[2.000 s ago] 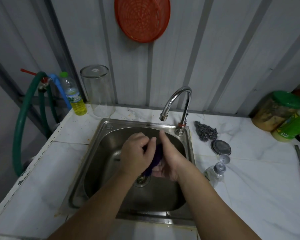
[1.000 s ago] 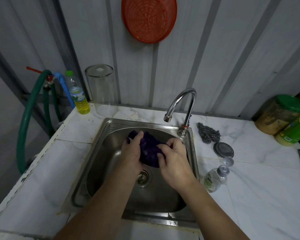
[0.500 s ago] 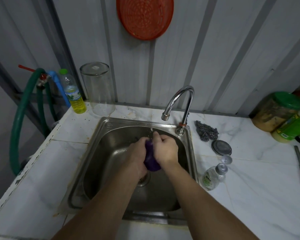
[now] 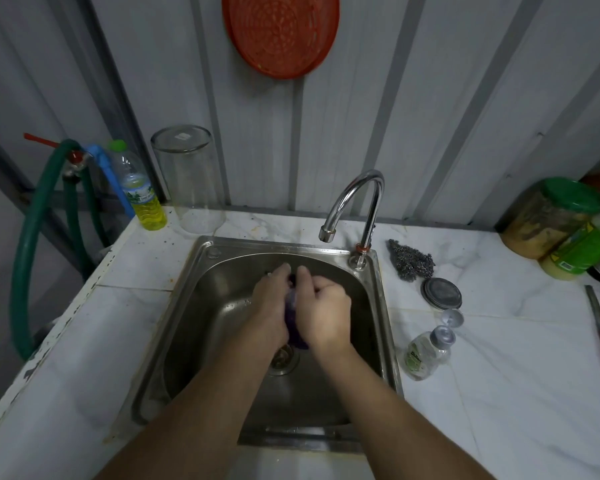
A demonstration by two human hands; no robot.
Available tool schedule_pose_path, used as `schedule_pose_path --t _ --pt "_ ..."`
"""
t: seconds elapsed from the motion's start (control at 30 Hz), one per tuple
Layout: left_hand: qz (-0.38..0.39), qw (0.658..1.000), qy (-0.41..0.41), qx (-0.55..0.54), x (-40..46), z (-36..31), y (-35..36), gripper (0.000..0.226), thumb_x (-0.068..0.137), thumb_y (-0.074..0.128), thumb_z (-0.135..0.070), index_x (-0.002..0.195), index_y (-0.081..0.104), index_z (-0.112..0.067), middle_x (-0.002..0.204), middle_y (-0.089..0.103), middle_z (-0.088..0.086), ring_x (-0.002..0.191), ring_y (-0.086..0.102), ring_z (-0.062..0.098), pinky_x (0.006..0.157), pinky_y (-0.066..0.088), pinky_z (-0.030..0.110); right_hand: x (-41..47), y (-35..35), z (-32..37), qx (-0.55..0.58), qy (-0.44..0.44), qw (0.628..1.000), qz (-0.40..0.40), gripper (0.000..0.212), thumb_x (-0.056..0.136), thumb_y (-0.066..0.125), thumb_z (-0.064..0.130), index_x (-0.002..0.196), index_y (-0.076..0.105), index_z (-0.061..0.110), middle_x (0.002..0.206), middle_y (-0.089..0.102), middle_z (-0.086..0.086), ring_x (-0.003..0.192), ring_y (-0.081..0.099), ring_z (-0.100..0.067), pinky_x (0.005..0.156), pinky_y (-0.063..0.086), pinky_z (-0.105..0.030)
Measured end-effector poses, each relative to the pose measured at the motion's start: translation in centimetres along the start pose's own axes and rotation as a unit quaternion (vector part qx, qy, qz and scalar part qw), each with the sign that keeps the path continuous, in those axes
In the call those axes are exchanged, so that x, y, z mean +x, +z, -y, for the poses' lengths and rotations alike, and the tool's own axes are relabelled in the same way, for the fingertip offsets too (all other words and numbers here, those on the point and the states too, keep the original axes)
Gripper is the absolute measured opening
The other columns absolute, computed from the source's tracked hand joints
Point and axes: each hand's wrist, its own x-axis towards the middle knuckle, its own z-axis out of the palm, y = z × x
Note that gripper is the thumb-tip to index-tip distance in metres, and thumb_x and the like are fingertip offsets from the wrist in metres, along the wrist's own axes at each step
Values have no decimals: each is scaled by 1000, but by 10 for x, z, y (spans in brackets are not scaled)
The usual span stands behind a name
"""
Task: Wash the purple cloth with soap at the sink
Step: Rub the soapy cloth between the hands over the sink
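The purple cloth (image 4: pixel 293 320) is bunched up and pressed between my two hands over the steel sink (image 4: pixel 187 306). Only a narrow purple strip shows between the palms. My left hand (image 4: pixel 269 303) closes on the cloth from the left, my right hand (image 4: pixel 323 308) from the right, fingers curled over it. Both hands hover above the drain (image 4: pixel 283 358). The chrome tap (image 4: pixel 355 202) arches over the back of the basin and no water runs from it. A small clear soap bottle (image 4: pixel 426 351) lies on the counter right of the sink.
A steel scourer (image 4: pixel 411 259), a metal lid (image 4: pixel 441 293) and a small cap (image 4: pixel 451 317) lie right of the sink. Green-lidded jars (image 4: pixel 548 216) stand at far right. A yellow-liquid bottle (image 4: pixel 137 188), an upturned clear jar (image 4: pixel 187 178) and a green hose (image 4: pixel 28 237) are at the left.
A second ago the cloth was spread open between my hands. Since then I have gathered it into a bunch and squeezed it tightly between both palms.
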Motion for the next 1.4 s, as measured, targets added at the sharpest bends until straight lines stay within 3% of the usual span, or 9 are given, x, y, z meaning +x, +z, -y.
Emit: schedule_pose_path --t 0.2,0.53,0.63,0.8,0.97,1.1,1.2,1.3,1.4 --pt "-11 997 33 69 -14 12 9 24 90 64 -34 93 69 -11 97 74 15 93 72 34 95 57 52 46 -5 -33 -13 210 976 59 30 90 54 38 68 64 20 85 74 -11 83 70 -31 89 57 -49" --pt "-1 1000 -9 10 -8 -9 -5 46 102 51 -35 72 64 -3 58 59 9 57 59 22 70 51 27 -29 2 7 -100 -63 993 2 57 90 45 63 67 63 13 62 69 -7 65 67 -28 62 56 -43" --pt "68 996 -61 18 -19 4 3 35 98 53 -29 75 69 -8 61 66 13 63 66 27 62 53 30 20 -7 7 -96 28 995 -17 50 93 50 51 64 64 14 68 70 -8 72 67 -29 73 57 -39" --pt "45 998 -41 12 -32 6 10 33 91 62 -38 111 72 -14 107 76 19 102 72 41 95 56 59 59 -11 -22 -7 222 975 29 39 90 55 47 79 71 14 81 73 -10 81 70 -29 86 58 -42" --pt "105 991 -42 -79 -31 6 -6 40 96 55 -44 104 63 -6 105 74 19 98 69 37 95 52 55 40 -32 -27 329 388 848 151 73 88 45 76 119 68 14 110 75 -23 100 72 -43 82 61 -54" --pt "92 993 -37 -58 -32 18 -11 47 93 61 -50 120 67 -12 117 75 16 113 68 35 109 46 56 24 -41 -14 386 353 824 218 72 77 71 67 122 67 11 113 74 -24 99 73 -41 76 62 -48" --pt "126 984 -91 -82 -38 25 -10 63 88 55 -69 119 68 -15 118 75 17 119 65 40 111 38 65 19 -34 -16 361 287 872 162 45 88 72 46 115 70 10 106 77 -20 97 72 -36 82 60 -47" --pt "101 988 -61 -99 -39 14 -6 46 93 63 -52 113 69 -11 100 80 17 103 72 37 93 56 55 17 -37 -24 56 27 997 33 22 97 61 38 95 68 17 83 74 -1 80 69 -20 72 52 -31" --pt "73 993 -57 -80 -30 1 -3 42 90 67 -53 98 71 -12 91 77 12 84 72 31 71 57 41 -4 -36 -28 -55 -153 987 5 23 100 48 37 92 62 20 81 65 3 77 62 -18 70 50 -36"
